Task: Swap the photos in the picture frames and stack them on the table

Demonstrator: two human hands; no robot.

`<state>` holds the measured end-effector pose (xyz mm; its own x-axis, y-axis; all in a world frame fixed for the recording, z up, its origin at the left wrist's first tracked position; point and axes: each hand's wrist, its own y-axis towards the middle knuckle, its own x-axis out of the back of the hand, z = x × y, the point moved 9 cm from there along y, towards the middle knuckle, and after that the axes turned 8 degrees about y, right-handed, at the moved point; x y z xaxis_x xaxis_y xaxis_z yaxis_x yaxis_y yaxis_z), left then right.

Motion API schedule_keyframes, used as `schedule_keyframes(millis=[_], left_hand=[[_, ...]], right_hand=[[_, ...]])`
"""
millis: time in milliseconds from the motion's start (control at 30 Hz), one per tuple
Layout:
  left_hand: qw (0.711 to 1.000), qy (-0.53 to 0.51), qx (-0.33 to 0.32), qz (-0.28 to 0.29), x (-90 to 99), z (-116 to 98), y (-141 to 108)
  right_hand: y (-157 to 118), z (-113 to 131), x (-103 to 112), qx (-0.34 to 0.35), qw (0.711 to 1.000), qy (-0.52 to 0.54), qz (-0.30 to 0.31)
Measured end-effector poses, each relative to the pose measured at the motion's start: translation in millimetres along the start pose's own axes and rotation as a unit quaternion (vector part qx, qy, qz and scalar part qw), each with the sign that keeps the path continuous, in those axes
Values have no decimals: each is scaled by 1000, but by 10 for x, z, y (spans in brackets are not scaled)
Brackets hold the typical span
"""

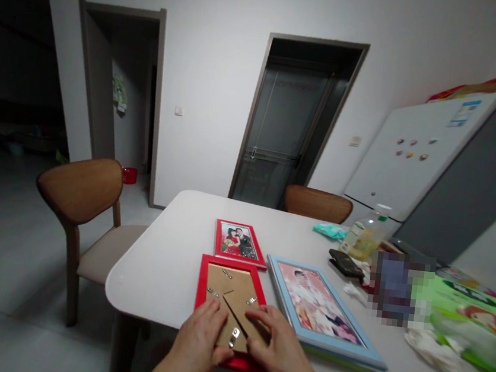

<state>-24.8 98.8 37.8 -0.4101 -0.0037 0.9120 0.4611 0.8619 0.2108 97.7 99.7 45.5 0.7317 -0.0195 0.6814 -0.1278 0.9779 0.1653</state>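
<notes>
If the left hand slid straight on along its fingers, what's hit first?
Likely the left metal clip on the back of the nearer red frame, just ahead of the left hand; depth is unclear, so they may already touch.

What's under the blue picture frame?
A green edge pokes out beneath the near side of the blue picture frame. The rest is covered, so I can't tell what it is.
</notes>
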Motion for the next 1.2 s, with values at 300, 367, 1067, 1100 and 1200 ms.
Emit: schedule_keyframes(millis=[300,367,1067,1100,1200], left_hand=[[1000,16,-16,1,-37,19,-2],[1000,20,-17,0,-38,15,-6],[999,15,-7,30,-15,31,-110],[999,12,-7,30,-8,27,-112],[999,6,-9,35,6,10,-116]], right_hand=[[13,-70,-108,57,993,-86,-53],[-16,-60,-111,64,991,-103,-58],[338,-153,-37,60,973,-218,-41],[332,-158,-35,60,975,-211,-40],[300,-167,-15,58,978,-196,-47]])
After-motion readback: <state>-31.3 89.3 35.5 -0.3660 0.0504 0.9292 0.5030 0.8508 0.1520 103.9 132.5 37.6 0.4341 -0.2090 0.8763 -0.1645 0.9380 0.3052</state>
